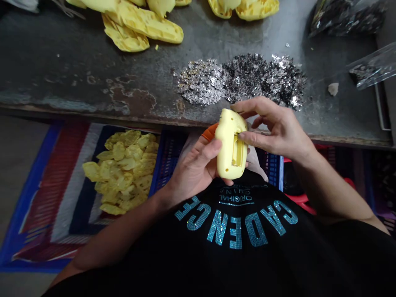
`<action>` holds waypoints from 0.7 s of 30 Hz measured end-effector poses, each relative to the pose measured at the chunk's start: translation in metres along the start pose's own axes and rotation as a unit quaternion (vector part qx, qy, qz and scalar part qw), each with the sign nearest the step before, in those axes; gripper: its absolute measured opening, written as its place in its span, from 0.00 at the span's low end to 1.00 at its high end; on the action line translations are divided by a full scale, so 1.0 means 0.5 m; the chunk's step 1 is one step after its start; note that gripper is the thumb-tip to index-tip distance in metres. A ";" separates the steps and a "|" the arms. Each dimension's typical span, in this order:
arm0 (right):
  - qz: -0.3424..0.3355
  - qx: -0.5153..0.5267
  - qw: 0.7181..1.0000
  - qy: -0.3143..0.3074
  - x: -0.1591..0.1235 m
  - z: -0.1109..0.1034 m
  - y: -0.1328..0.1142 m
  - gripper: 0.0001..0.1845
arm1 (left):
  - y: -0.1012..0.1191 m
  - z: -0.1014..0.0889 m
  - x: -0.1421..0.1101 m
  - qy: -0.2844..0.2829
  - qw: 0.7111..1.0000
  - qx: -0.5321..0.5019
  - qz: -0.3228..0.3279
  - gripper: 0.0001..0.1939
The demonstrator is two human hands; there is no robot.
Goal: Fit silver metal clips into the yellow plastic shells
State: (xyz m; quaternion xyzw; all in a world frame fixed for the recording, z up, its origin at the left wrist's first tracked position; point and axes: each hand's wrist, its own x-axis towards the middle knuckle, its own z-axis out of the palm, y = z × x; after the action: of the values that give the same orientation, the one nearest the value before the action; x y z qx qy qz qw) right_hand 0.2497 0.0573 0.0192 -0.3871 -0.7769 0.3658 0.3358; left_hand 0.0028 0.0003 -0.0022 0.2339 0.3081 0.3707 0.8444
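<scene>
A pale yellow plastic housing [225,144] with a long rectangular slot, like a battery compartment, is held upright over my lap. My left hand [196,165] is closed around its left side, thumb on the front face and fingers behind. Something orange [210,132] shows at that hand's index finger. My right hand [278,130] grips the housing from the right. Its thumb tip presses at the slot's upper end, while the index finger touches the top edge. Whether a small part lies under the thumb is hidden. Just beyond, small shiny metal pieces [202,82] lie heaped on the worktable.
The dark worktable [77,78] has a worn front edge. Yellow plastic shells [148,24] lie at the back, with bags of metal pieces [349,18] at the right. Below left, a blue crate [18,222] holds several yellow parts [123,165] on striped cloth.
</scene>
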 end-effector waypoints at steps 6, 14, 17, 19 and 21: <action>-0.009 -0.018 1.000 -0.008 0.013 0.017 0.003 0.25 | -0.003 0.003 -0.005 0.075 0.994 0.075 0.037 0.40; -0.039 -0.050 0.988 0.144 -0.042 0.081 0.034 0.27 | -0.019 -0.030 -0.003 0.070 0.986 0.147 0.040 0.24; -0.039 -0.069 0.985 0.156 -0.044 0.089 0.039 0.28 | -0.020 -0.035 0.003 0.078 0.987 0.137 0.034 0.22; -0.032 -0.081 0.984 0.158 -0.043 0.094 0.038 0.29 | -0.021 -0.038 0.008 0.096 0.987 0.126 0.029 0.22; -0.028 -0.087 0.983 0.160 -0.042 0.097 0.038 0.31 | -0.021 -0.040 0.014 0.117 0.987 0.106 0.025 0.21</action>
State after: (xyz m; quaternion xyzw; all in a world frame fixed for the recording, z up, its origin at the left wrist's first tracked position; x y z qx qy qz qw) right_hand 0.2274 0.0326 -0.0261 -0.4464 -0.7525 0.2203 0.4312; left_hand -0.0023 0.0023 -0.0253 0.2847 0.4361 0.3816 0.7637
